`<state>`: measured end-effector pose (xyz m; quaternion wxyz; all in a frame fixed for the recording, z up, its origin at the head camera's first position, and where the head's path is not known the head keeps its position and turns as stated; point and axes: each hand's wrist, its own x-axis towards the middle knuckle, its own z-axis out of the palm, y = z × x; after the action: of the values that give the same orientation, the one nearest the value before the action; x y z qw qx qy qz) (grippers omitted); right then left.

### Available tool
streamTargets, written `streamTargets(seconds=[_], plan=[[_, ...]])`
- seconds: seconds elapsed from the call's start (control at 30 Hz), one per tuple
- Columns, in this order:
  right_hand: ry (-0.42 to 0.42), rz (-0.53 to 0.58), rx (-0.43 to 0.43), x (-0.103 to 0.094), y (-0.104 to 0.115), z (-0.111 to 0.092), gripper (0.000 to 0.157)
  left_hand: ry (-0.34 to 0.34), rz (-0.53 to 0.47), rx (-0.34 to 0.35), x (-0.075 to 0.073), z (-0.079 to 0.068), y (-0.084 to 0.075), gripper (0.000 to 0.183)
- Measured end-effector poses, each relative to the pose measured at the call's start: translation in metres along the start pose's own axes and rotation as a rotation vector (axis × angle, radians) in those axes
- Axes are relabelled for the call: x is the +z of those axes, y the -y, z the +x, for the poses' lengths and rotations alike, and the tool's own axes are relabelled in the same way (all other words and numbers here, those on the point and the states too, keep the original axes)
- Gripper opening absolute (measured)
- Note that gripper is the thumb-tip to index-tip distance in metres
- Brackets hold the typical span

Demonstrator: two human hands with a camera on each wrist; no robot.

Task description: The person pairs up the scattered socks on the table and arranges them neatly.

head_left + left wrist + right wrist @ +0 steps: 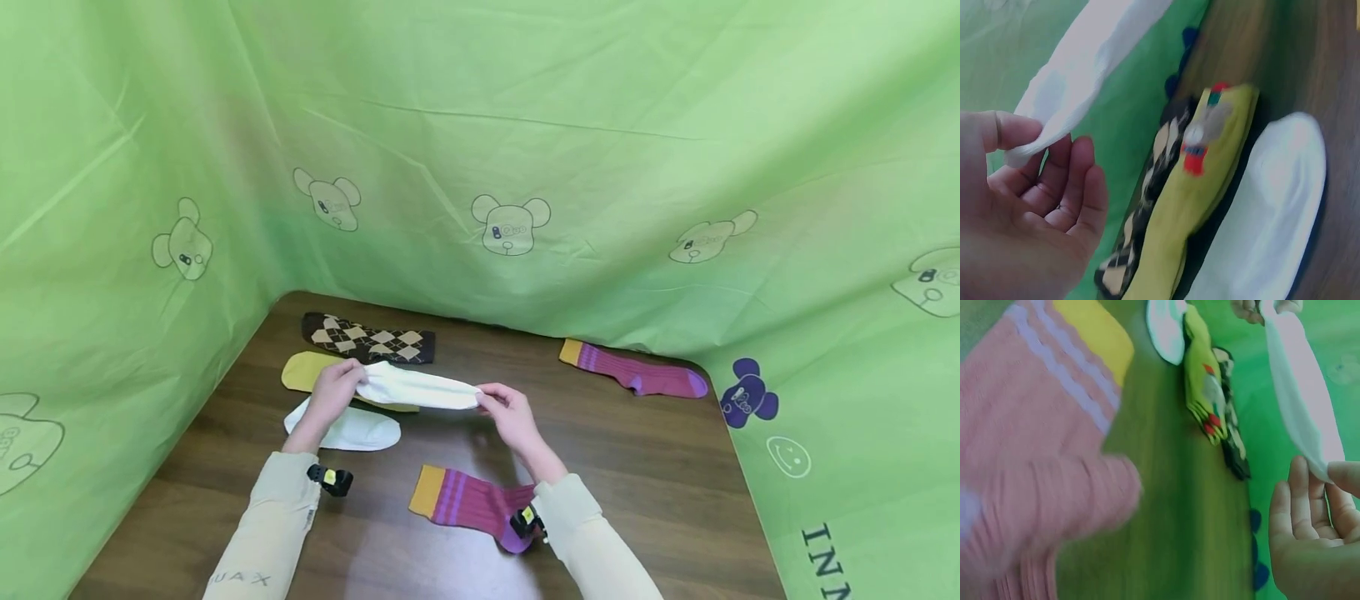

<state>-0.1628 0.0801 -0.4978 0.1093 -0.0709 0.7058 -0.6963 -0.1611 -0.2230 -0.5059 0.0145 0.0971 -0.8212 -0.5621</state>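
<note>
A white sock is stretched lengthwise in the air between both hands. One end is pinched between thumb and fingers of my left hand; my right hand pinches the other end. Under the left forearm a second white sock lies flat on the table. Beside it is a yellow sock with a red, grey and green motif, partly covered by the left hand and held sock in the head view. Below the right hand lies a magenta sock with an orange cuff, its foot partly hidden by the right wrist.
Behind the yellow sock lies a dark argyle sock. Another magenta sock with an orange cuff is at the back right of the brown wooden table. Green printed cloth hangs around the table's back and sides.
</note>
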Motion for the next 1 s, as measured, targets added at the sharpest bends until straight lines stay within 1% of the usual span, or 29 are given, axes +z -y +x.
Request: streamTargets(seconds=[0.13, 0.23, 0.37, 0.57, 0.63, 0.77, 0.83, 0.87, 0.93, 1.0], plan=[[0.045, -0.015, -0.031, 0.012, 0.001, 0.005, 0.021, -0.037, 0.041, -0.006, -0.018, 0.002, 0.006, 0.013], [0.068, -0.027, -0.043, 0.021, 0.005, 0.009, 0.021, -0.039, 0.059, -0.021, -0.031, 0.002, 0.009, 0.015], [0.096, -0.038, -0.036, 0.032, 0.010, 0.013, 0.023, 0.008, 0.081, -0.023, -0.047, 0.000, 0.015, 0.015], [0.138, -0.019, 0.015, 0.053, 0.006, 0.013, 0.023, 0.068, 0.113, 0.001, -0.067, -0.002, 0.031, 0.012], [0.142, -0.006, 0.032, 0.060, -0.002, 0.014, 0.022, 0.097, 0.113, -0.005, -0.073, -0.003, 0.038, 0.012], [0.178, -0.012, 0.062, 0.073, -0.013, 0.017, 0.021, 0.173, 0.110, -0.043, -0.087, -0.005, 0.049, 0.014], [0.202, -0.030, 0.071, 0.077, -0.023, 0.021, 0.021, 0.207, 0.113, -0.068, -0.094, -0.005, 0.052, 0.015], [0.216, -0.041, 0.082, 0.079, -0.024, 0.022, 0.021, 0.219, 0.117, -0.073, -0.097, -0.006, 0.053, 0.015], [0.227, -0.056, 0.095, 0.083, -0.035, 0.026, 0.020, 0.239, 0.129, -0.088, -0.102, -0.008, 0.055, 0.016], [0.226, -0.069, 0.114, 0.087, -0.040, 0.028, 0.019, 0.259, 0.141, -0.107, -0.105, -0.009, 0.057, 0.021]])
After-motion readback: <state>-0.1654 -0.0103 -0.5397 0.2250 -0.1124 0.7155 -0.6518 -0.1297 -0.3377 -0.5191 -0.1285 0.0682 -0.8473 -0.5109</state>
